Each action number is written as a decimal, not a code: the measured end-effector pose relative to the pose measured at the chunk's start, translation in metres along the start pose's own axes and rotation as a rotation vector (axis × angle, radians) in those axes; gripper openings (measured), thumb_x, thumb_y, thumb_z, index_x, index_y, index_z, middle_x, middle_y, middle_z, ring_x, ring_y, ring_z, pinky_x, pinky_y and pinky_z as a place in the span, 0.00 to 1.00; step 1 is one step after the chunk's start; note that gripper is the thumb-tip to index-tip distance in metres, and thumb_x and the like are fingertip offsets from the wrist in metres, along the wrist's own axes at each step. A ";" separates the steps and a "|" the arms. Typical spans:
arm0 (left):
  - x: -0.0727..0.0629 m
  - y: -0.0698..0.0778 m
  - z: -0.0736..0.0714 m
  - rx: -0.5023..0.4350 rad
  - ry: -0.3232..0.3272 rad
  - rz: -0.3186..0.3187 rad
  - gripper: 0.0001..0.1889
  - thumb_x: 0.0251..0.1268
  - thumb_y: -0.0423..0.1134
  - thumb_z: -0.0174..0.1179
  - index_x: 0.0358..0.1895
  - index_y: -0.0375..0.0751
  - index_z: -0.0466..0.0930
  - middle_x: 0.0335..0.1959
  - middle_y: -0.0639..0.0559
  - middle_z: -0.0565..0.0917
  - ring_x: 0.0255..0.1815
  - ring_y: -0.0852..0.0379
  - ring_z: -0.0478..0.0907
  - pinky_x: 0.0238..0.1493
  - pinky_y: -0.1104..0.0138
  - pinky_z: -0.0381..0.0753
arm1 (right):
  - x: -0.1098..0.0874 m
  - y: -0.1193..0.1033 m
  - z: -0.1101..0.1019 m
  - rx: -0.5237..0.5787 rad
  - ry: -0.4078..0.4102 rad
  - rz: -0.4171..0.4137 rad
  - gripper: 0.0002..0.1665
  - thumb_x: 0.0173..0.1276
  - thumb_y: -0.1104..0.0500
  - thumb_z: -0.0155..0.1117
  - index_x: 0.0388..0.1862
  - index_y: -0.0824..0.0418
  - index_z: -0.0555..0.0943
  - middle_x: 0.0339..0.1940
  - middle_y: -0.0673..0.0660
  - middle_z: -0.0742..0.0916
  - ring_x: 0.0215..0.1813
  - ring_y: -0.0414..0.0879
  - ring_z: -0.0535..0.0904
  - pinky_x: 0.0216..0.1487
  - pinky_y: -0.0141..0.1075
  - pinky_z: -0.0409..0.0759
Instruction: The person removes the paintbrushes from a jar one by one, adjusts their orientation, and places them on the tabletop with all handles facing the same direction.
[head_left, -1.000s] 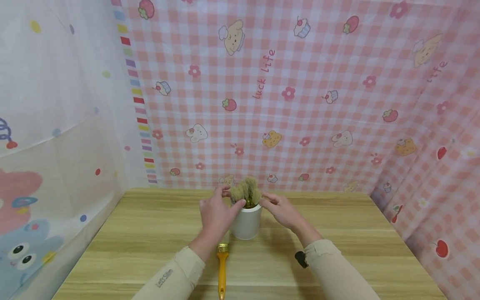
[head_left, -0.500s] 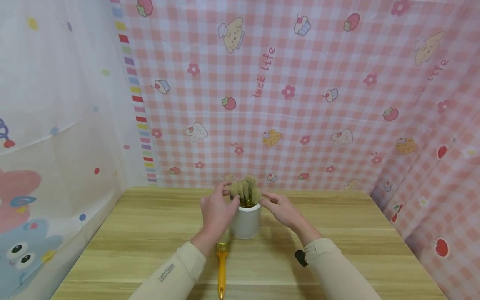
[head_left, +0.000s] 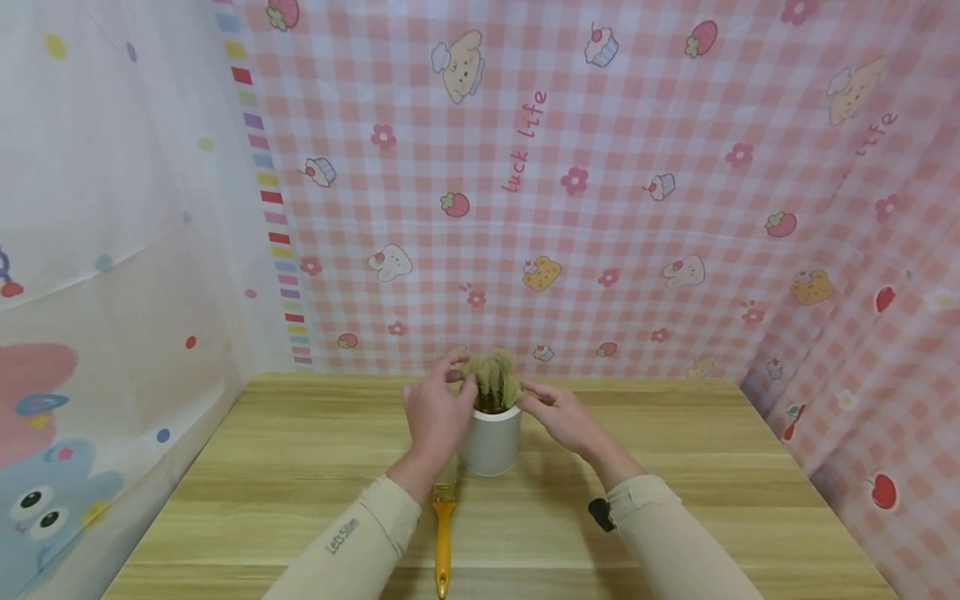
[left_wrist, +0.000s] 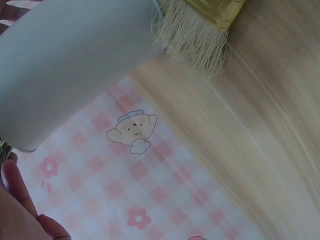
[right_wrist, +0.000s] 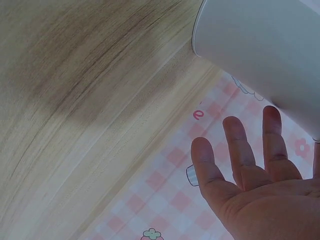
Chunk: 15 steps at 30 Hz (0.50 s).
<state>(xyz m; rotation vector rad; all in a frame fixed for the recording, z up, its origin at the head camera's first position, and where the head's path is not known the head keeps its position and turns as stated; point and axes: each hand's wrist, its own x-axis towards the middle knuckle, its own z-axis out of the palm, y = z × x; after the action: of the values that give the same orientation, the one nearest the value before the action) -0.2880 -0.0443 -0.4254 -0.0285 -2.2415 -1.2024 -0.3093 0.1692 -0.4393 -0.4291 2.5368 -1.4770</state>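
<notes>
Several paintbrushes (head_left: 492, 373) stand bristles up in a grey-white cup (head_left: 491, 446) with a white rim. My left hand (head_left: 437, 412) is at the cup's left, thumb and fingers pinching the leftmost brush near its bristles. A sliver of metal ferrule (left_wrist: 4, 150) shows by its fingers in the left wrist view. On the other side, my right hand (head_left: 561, 419) has its thumb and index tips at the rim and bristles. Its other fingers (right_wrist: 242, 150) extend loosely apart beside the cup. Most of the brushes' handles are hidden inside the cup.
Another paintbrush with an orange handle (head_left: 443, 537) lies on the wooden table (head_left: 315, 442), bristle end (left_wrist: 195, 42) close to the cup's base. Pink checked cloth (head_left: 637, 233) hangs behind and right, a white patterned cloth (head_left: 150, 250) on the left.
My left thumb has drawn back leftward from in front of the bristles, and the left fingers have shifted slightly up. The brush tops have changed their spread. The right hand has barely moved.
</notes>
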 end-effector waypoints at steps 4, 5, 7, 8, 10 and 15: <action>0.004 0.001 -0.003 -0.014 0.004 0.003 0.13 0.70 0.38 0.68 0.56 0.47 0.88 0.38 0.44 0.95 0.44 0.46 0.93 0.65 0.44 0.68 | 0.000 -0.001 0.000 -0.013 -0.007 -0.011 0.37 0.84 0.38 0.55 0.83 0.53 0.69 0.82 0.63 0.74 0.82 0.66 0.70 0.78 0.66 0.70; 0.006 0.002 -0.004 -0.020 0.002 0.002 0.13 0.71 0.38 0.68 0.55 0.47 0.88 0.38 0.44 0.95 0.40 0.46 0.92 0.67 0.43 0.68 | 0.000 -0.001 0.000 -0.012 -0.006 -0.009 0.37 0.84 0.38 0.55 0.83 0.53 0.70 0.82 0.64 0.74 0.82 0.66 0.70 0.79 0.66 0.69; 0.008 0.004 -0.008 -0.039 -0.004 -0.006 0.11 0.71 0.39 0.68 0.54 0.47 0.88 0.38 0.44 0.95 0.30 0.48 0.90 0.69 0.40 0.69 | 0.000 -0.001 0.000 -0.020 -0.006 -0.009 0.37 0.84 0.38 0.55 0.83 0.53 0.70 0.82 0.64 0.75 0.82 0.66 0.70 0.78 0.66 0.70; 0.010 0.005 -0.009 -0.046 -0.002 -0.007 0.11 0.71 0.39 0.68 0.53 0.48 0.88 0.39 0.43 0.95 0.25 0.51 0.87 0.69 0.40 0.71 | 0.000 -0.001 0.000 -0.024 -0.006 -0.010 0.37 0.84 0.38 0.55 0.84 0.53 0.69 0.81 0.64 0.75 0.82 0.66 0.70 0.78 0.66 0.70; 0.014 0.007 -0.013 -0.064 0.002 -0.014 0.10 0.71 0.39 0.68 0.53 0.48 0.88 0.40 0.43 0.95 0.18 0.56 0.81 0.67 0.42 0.74 | 0.000 -0.001 -0.001 -0.024 -0.002 0.001 0.37 0.84 0.38 0.56 0.84 0.52 0.69 0.81 0.64 0.75 0.82 0.66 0.70 0.79 0.65 0.70; 0.023 0.011 -0.022 -0.148 0.012 -0.032 0.10 0.71 0.38 0.68 0.52 0.48 0.89 0.41 0.44 0.95 0.24 0.58 0.83 0.39 0.59 0.86 | -0.001 -0.002 0.000 0.001 0.001 0.021 0.36 0.83 0.38 0.56 0.84 0.50 0.70 0.81 0.63 0.75 0.82 0.66 0.69 0.79 0.66 0.69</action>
<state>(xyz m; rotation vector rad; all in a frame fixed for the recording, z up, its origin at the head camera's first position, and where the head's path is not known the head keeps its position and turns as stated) -0.2931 -0.0600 -0.3966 -0.0438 -2.1460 -1.3800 -0.3082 0.1689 -0.4380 -0.4000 2.5334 -1.4707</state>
